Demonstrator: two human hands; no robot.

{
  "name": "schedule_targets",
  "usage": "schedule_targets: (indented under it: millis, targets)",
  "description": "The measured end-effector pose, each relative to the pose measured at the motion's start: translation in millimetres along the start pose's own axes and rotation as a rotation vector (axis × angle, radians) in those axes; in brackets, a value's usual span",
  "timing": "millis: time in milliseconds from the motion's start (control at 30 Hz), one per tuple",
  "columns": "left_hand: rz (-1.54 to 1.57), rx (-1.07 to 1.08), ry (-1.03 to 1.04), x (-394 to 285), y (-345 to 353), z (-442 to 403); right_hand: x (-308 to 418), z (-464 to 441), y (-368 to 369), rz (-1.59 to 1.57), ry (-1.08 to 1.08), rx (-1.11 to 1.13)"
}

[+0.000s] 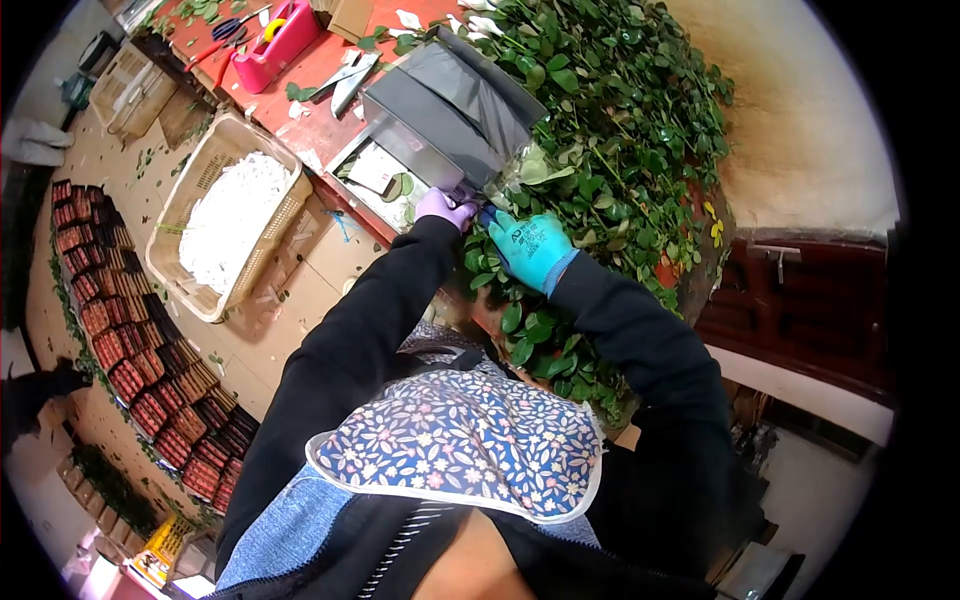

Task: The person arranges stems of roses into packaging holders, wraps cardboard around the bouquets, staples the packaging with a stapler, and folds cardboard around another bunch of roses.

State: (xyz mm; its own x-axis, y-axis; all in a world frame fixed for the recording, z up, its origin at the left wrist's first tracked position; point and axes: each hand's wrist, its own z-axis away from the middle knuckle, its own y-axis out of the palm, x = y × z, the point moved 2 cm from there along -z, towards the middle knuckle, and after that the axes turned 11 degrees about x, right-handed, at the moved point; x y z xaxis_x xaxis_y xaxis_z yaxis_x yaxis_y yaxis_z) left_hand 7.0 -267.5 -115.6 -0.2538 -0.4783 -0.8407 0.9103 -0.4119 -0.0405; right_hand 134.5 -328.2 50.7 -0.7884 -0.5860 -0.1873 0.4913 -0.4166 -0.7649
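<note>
My left hand (446, 208), in a lilac glove, is at the near corner of a grey box-shaped device (430, 110) on the table. Its fingers are pinched together, and what is between them is too small to make out. My right hand (532, 249), in a teal work glove, is just to the right with its fingers curled closed around something small and dark. The two hands almost meet. Beside the right hand lies a large heap of leafy green stems (600, 150). Clear crinkled wrapping (533, 165) shows between the device and the leaves.
On the red table (385, 14) are a pink tape dispenser (276, 48), pliers-like cutters (350, 82) and dark-handled scissors (232, 28). A beige basket of white pieces (232, 220) stands on the floor at left. Rows of red-and-black packs (140, 340) lie farther left.
</note>
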Motion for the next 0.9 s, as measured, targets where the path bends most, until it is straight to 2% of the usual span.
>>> schedule_targets:
  millis: [100,167,267,333,400,433,467,533,567,600,667,733,800,833,867,900]
  targets:
    - [-0.16,-0.082,0.029,0.1,-5.4,1.3,0.5,-0.7,2.1,0.002,-0.001,-0.016]
    - [-0.619,0.045,0.007,-12.2,-20.0,17.6,0.7,-0.1,5.1,-0.007,-0.009,-0.045]
    - [-0.62,-0.06,0.133,-15.3,-24.6,49.7,-1.0,-1.0,7.9,-0.048,-0.022,-0.08]
    - [-0.584,0.011,0.224,-21.6,-19.1,62.9,0.3,0.5,10.2,-0.03,0.012,-0.184]
    - [-0.651,0.107,0.242,-25.0,-3.1,60.1,0.5,-0.1,11.9,-0.068,0.008,-0.18]
    - [-0.557,0.172,0.13,-13.3,7.2,42.8,0.5,-0.5,11.8,-0.099,0.006,-0.179]
    - [-0.558,0.175,0.128,-12.7,11.5,35.7,0.1,-0.7,12.1,-0.128,0.004,-0.178]
    - [-0.594,0.084,0.207,-11.7,18.6,23.7,-1.3,-1.0,15.3,-0.112,0.014,-0.163]
    - [-0.529,0.055,0.316,-7.1,18.1,22.5,-1.3,-0.6,17.1,-0.094,0.017,-0.149]
    - [-0.516,0.047,0.304,1.1,15.5,21.2,-2.0,1.3,18.7,-0.088,0.001,-0.14]
    - [-0.509,0.251,0.294,6.4,6.8,28.2,-2.8,6.1,10.0,-0.148,-0.007,-0.245]
    - [-0.487,0.29,0.249,4.3,-3.9,45.3,0.9,19.8,-6.5,-0.224,-0.051,-0.251]
    - [-0.488,0.397,0.229,-4.8,-28.4,63.5,8.1,38.3,-30.7,-0.526,-0.086,-0.236]
    - [-0.568,0.356,0.213,-3.3,-49.4,69.0,13.9,47.5,-39.4,-0.604,-0.114,-0.312]
    - [-0.506,0.342,0.141,-18.7,-74.7,85.7,20.6,49.5,-35.8,-0.657,-0.119,-0.344]
    - [-0.465,0.254,0.158,4.0,-99.8,80.0,30.5,46.2,-24.8,-0.635,-0.099,-0.289]
